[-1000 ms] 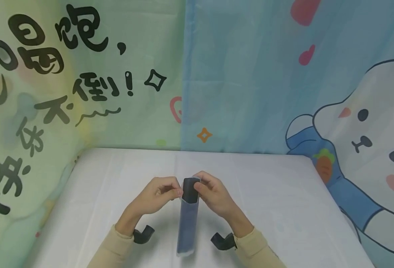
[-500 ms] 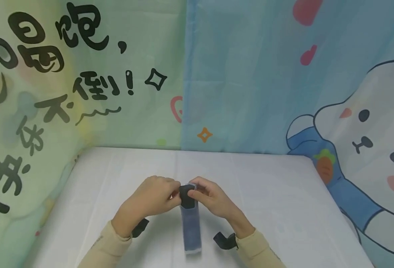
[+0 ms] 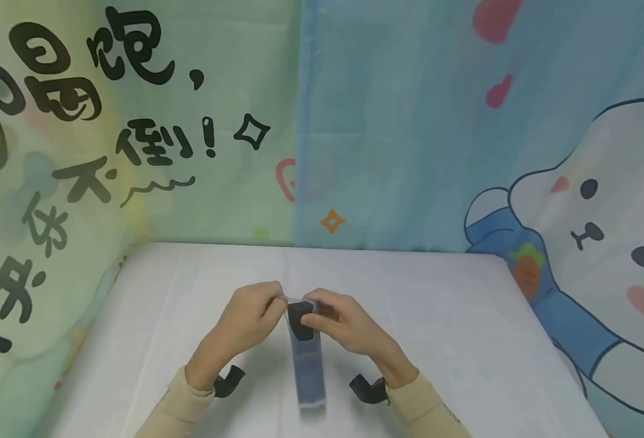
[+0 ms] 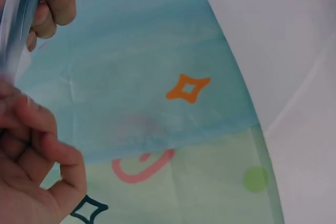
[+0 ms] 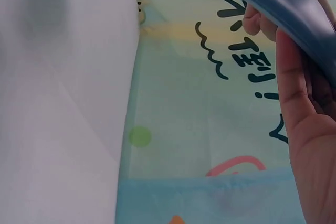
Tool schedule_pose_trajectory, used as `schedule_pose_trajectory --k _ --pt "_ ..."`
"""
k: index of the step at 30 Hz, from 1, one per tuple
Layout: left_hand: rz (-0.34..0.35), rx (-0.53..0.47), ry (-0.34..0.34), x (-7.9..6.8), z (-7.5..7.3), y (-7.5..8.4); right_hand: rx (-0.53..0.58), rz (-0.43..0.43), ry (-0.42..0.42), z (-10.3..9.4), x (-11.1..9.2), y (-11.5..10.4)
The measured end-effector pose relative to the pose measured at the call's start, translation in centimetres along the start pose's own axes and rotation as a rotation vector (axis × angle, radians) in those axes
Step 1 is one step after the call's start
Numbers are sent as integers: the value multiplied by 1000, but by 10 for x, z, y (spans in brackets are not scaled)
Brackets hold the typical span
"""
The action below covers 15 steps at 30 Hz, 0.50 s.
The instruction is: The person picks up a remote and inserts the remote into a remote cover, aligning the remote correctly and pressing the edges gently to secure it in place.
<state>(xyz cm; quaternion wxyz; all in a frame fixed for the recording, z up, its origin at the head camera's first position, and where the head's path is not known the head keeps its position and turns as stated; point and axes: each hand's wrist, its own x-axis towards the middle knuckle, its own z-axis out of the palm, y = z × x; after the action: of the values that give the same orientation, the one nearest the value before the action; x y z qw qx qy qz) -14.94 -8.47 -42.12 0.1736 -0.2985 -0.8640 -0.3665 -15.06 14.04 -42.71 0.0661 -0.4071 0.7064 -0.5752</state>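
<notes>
A long, narrow clear sleeve (image 3: 308,365) with a dark item (image 3: 301,321) showing at its far end hangs above the white table (image 3: 453,340). My left hand (image 3: 256,316) pinches the left side of the sleeve's far end. My right hand (image 3: 335,322) pinches the right side of that end, fingers curled round it. In the left wrist view the sleeve's clear edge (image 4: 21,19) runs along the top left by my left fingers (image 4: 37,145). In the right wrist view the sleeve's bluish edge (image 5: 283,9) lies against my right hand (image 5: 304,129).
Printed cloth walls (image 3: 398,121) stand behind and on both sides of the table. Black wrist mounts (image 3: 368,389) sit at both cuffs of the beige sleeves.
Both hands lowered the sleeve's far end a little toward the table and shifted it slightly left; the dark item sits lower in the sleeve than a second ago.
</notes>
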Motion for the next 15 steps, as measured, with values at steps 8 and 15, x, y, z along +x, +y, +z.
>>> schedule_pose_trajectory --k 8,15 --pt "319 283 326 -2 -2 4 -124 125 106 7 9 -11" --pt "439 343 389 2 5 7 -139 177 273 8 12 -12"
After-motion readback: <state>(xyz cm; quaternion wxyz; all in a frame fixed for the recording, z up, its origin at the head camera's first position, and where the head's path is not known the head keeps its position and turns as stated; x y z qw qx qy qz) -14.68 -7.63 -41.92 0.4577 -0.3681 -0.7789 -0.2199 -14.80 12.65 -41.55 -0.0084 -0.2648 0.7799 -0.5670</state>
